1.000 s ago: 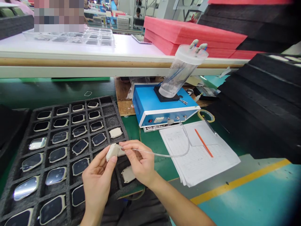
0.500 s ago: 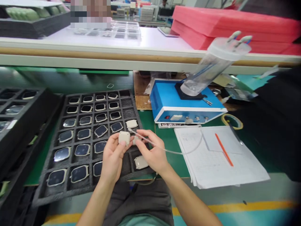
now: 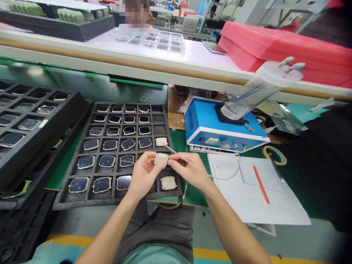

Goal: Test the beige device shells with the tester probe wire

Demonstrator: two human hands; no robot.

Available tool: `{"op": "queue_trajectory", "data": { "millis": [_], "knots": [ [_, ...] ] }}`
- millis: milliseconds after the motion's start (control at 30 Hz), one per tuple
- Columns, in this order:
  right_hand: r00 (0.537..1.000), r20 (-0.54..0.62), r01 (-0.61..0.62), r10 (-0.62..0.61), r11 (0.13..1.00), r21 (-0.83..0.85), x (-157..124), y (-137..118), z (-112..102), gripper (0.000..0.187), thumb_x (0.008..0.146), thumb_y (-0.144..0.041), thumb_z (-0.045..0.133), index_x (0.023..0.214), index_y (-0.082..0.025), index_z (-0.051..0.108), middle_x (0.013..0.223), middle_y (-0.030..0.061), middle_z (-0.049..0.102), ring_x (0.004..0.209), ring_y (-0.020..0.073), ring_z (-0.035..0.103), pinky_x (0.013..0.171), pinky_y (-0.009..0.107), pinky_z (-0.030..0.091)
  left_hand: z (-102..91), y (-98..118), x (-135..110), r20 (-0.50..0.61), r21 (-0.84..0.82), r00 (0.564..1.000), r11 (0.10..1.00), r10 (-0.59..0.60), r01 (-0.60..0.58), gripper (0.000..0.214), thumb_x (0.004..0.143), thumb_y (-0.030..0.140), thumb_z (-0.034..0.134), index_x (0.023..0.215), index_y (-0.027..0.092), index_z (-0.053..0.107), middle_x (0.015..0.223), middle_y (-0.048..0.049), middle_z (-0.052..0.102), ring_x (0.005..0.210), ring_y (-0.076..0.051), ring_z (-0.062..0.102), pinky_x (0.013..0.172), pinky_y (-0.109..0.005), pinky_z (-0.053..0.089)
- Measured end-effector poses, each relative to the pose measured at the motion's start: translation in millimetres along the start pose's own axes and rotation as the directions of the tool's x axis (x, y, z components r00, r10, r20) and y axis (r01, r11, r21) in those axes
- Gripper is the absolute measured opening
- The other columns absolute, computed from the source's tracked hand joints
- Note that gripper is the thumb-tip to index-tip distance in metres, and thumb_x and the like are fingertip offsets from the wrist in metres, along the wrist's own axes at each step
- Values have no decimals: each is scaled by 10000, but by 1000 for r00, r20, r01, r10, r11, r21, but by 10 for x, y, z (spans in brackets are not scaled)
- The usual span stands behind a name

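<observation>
My left hand (image 3: 144, 175) grips a small beige square casing (image 3: 161, 160) over the right side of a black foam tray (image 3: 82, 198). My right hand (image 3: 189, 171) pinches the end of a thin clear tube (image 3: 228, 176) beside the casing. The tube runs right to a blue box (image 3: 220, 126) with a clear cylinder (image 3: 258, 91) on top. Two more beige casings (image 3: 168, 182) lie face-down in the tray's right column; dark-faced units (image 3: 110, 145) fill the other cells.
A second black foam tray (image 3: 30, 121) with dark units sits at the left. Papers (image 3: 258, 194) with an orange pen (image 3: 261, 184) lie at the right, beside a tape roll (image 3: 274, 154). Red foam sheets (image 3: 275, 47) and clear trays (image 3: 159, 40) rest on the raised shelf.
The view shifted, so the hands and tray appear further right and up. My hands stay together on the casing and tube end.
</observation>
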State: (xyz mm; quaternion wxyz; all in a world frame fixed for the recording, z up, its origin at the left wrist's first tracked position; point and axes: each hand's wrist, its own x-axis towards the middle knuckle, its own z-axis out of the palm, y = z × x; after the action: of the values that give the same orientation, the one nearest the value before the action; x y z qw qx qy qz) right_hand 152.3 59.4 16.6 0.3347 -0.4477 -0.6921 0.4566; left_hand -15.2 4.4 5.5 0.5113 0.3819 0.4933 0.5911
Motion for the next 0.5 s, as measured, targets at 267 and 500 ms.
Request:
{"op": "queue_trajectory", "data": {
  "millis": [267, 500],
  "knots": [
    [981, -139, -119, 134, 986, 113, 81, 68, -52, 188, 698, -325, 700, 697, -150, 769, 574, 5, 676, 500, 111, 520, 486, 231, 378, 66, 179, 23, -97, 129, 995, 992, 2, 11, 299, 677, 274, 840, 842, 171, 614, 824, -56, 738, 778, -185, 724, 765, -308, 582],
    [981, -150, -116, 125, 991, 68, 33, 241, -135, 232, 702, -349, 678, 722, -146, 788, 638, 55, 741, 560, 160, 616, 545, 265, 450, -127, 512, 747, 40, 446, 998, 892, 54, -67, 359, 766, 244, 636, 1117, 194, 573, 1075, -59, 705, 920, -195, 710, 826, -343, 573]
  ]
}}
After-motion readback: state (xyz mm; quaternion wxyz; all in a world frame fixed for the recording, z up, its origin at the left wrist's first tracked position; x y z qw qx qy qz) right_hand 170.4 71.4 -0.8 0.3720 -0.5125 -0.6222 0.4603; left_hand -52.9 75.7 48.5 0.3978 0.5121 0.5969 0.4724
